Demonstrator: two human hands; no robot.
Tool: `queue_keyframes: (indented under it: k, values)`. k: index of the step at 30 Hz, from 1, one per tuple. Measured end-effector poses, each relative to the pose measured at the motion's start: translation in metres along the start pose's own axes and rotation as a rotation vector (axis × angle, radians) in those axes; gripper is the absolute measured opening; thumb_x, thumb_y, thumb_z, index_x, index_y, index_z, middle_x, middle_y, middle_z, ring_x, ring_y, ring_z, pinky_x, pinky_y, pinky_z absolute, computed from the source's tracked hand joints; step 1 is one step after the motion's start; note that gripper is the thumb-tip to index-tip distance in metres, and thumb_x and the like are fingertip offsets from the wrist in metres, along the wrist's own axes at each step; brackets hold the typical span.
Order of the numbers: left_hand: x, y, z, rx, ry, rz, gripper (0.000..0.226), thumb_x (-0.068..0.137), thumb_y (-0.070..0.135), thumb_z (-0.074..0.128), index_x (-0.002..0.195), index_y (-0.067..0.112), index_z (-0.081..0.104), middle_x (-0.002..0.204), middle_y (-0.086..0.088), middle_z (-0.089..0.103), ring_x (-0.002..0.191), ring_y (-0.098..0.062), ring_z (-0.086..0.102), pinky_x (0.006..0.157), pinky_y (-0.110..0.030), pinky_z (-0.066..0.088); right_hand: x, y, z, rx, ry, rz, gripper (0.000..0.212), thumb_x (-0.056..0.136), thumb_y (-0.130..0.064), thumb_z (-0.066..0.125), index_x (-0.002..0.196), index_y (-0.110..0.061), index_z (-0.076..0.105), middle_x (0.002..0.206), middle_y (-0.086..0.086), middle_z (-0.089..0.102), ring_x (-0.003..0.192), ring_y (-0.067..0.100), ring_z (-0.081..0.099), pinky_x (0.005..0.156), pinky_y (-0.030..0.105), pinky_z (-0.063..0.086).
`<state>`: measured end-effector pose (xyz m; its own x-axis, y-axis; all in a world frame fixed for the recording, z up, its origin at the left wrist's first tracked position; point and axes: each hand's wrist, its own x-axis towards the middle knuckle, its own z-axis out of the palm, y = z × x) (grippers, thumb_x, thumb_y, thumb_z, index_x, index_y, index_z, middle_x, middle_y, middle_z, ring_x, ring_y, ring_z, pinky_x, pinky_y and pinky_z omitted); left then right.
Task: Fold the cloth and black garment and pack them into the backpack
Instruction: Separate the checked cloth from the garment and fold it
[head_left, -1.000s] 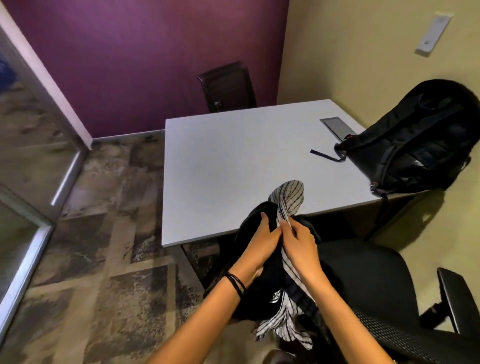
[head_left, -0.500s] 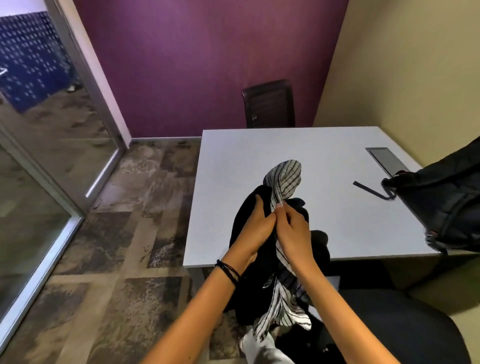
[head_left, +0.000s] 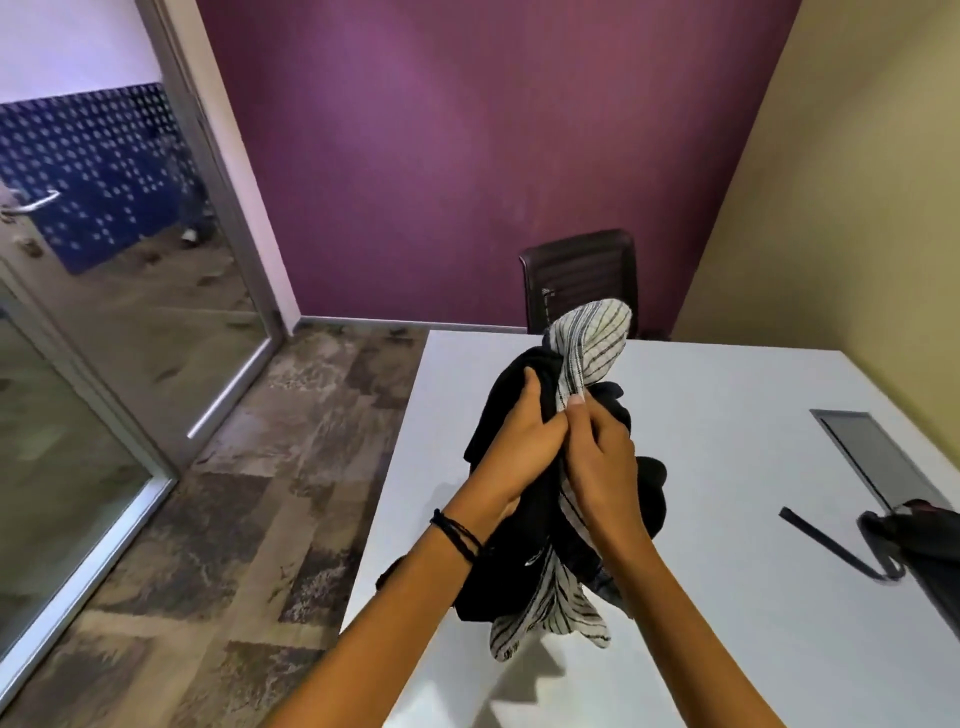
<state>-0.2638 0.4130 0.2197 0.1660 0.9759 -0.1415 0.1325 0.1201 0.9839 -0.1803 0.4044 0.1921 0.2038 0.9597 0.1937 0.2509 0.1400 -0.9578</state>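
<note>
A bundle of a black garment (head_left: 511, 379) and a white cloth with thin black stripes (head_left: 592, 343) hangs in the air over the white table (head_left: 727, 415). My left hand (head_left: 519, 447) grips the black garment from the left side. My right hand (head_left: 602, 457) pinches the striped cloth with the thumb up. The lower ends of the cloth dangle just above the tabletop. Only a corner of the black backpack (head_left: 930, 545) shows at the right edge, with a strap (head_left: 826, 545) lying on the table.
A dark chair (head_left: 582, 270) stands behind the table against the purple wall. A grey cable hatch (head_left: 878, 457) is set in the tabletop at the right. A glass door (head_left: 78, 291) and patterned floor lie to the left.
Both hands have carried the bundle up and forward from the table's near edge to over the tabletop. The view swung left, so most of the backpack has left the frame.
</note>
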Motion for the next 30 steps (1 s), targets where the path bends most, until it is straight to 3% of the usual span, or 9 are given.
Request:
queue_keyframes:
  k: [3, 8, 11, 16, 19, 21, 24, 27, 30]
  values:
    - [0.049, 0.015, -0.001, -0.004, 0.007, 0.003, 0.071, 0.098, 0.034, 0.044, 0.15, 0.029, -0.004, 0.156, 0.001, 0.021, 0.139, -0.017, 0.029, 0.11, -0.029, 0.03, 0.053, 0.006, 0.003, 0.022, -0.018, -0.004, 0.016, 0.099, -0.035, 0.036, 0.087, -0.028, 0.045, 0.086, -0.009, 0.053, 0.083, 0.008, 0.049, 0.077, 0.025, 0.038]
    - [0.114, 0.036, 0.003, 0.033, 0.005, 0.044, 0.072, 0.097, 0.035, 0.045, 0.151, 0.027, -0.002, 0.157, 0.0, 0.018, 0.141, -0.017, 0.026, 0.11, -0.028, 0.027, 0.124, 0.019, 0.007, 0.038, 0.031, -0.015, 0.027, 0.096, -0.045, 0.033, 0.095, -0.024, 0.051, 0.1, 0.001, 0.059, 0.097, 0.017, 0.058, 0.086, 0.033, 0.045]
    - [0.15, 0.046, 0.002, 0.04, 0.002, 0.064, 0.073, 0.097, 0.034, 0.046, 0.151, 0.026, -0.002, 0.157, 0.0, 0.015, 0.141, -0.017, 0.025, 0.108, -0.027, 0.027, 0.161, 0.022, 0.008, 0.059, 0.045, -0.039, 0.031, 0.098, -0.042, 0.034, 0.095, -0.019, 0.054, 0.098, 0.004, 0.063, 0.095, 0.016, 0.06, 0.085, 0.033, 0.047]
    - [0.211, 0.058, -0.005, 0.085, 0.041, 0.116, 0.073, 0.097, 0.032, 0.046, 0.151, 0.025, -0.003, 0.158, -0.001, 0.011, 0.143, -0.019, 0.019, 0.112, -0.033, 0.024, 0.224, 0.026, 0.022, 0.123, 0.062, -0.094, 0.016, 0.1, -0.034, 0.036, 0.088, -0.023, 0.041, 0.076, -0.017, 0.042, 0.082, 0.008, 0.044, 0.077, 0.023, 0.036]
    - [0.248, 0.063, -0.011, 0.119, 0.072, 0.177, 0.071, 0.098, 0.03, 0.046, 0.151, 0.025, -0.001, 0.157, -0.001, 0.015, 0.143, -0.018, 0.02, 0.111, -0.03, 0.024, 0.258, 0.028, 0.032, 0.164, 0.097, -0.132, 0.021, 0.1, -0.029, 0.037, 0.086, -0.021, 0.05, 0.079, -0.015, 0.053, 0.078, 0.001, 0.051, 0.074, 0.017, 0.041]
    - [0.274, 0.066, -0.016, 0.173, 0.083, 0.222, 0.07, 0.098, 0.029, 0.046, 0.151, 0.025, 0.0, 0.157, -0.001, 0.017, 0.143, -0.017, 0.019, 0.11, -0.029, 0.023, 0.28, 0.03, 0.038, 0.195, 0.111, -0.153, 0.031, 0.1, -0.03, 0.038, 0.104, -0.009, 0.061, 0.099, -0.005, 0.064, 0.093, 0.004, 0.059, 0.083, 0.019, 0.047]
    - [0.309, 0.062, -0.023, 0.253, 0.127, 0.309, 0.072, 0.097, 0.03, 0.048, 0.151, 0.023, 0.0, 0.158, -0.004, 0.014, 0.145, -0.018, 0.014, 0.117, -0.037, 0.019, 0.308, 0.037, 0.045, 0.249, 0.134, -0.201, 0.037, 0.099, -0.026, 0.04, 0.128, -0.008, 0.054, 0.119, -0.003, 0.062, 0.108, 0.001, 0.057, 0.093, 0.018, 0.045]
    - [0.334, 0.046, -0.024, 0.288, 0.193, 0.396, 0.069, 0.098, 0.024, 0.046, 0.15, 0.021, 0.001, 0.158, -0.005, 0.014, 0.145, -0.016, 0.013, 0.116, -0.031, 0.017, 0.33, 0.056, 0.05, 0.25, 0.105, -0.239, 0.038, 0.099, -0.021, 0.041, 0.134, -0.009, 0.047, 0.123, -0.009, 0.058, 0.113, -0.004, 0.054, 0.094, 0.015, 0.044]
    - [0.35, 0.015, -0.025, 0.301, 0.209, 0.429, 0.066, 0.099, 0.022, 0.043, 0.15, 0.02, 0.002, 0.158, -0.004, 0.013, 0.146, -0.015, 0.009, 0.115, -0.029, 0.013, 0.341, 0.088, 0.054, 0.214, 0.038, -0.227, 0.037, 0.1, -0.016, 0.041, 0.136, -0.01, 0.041, 0.119, -0.023, 0.051, 0.109, -0.019, 0.047, 0.09, 0.004, 0.038]
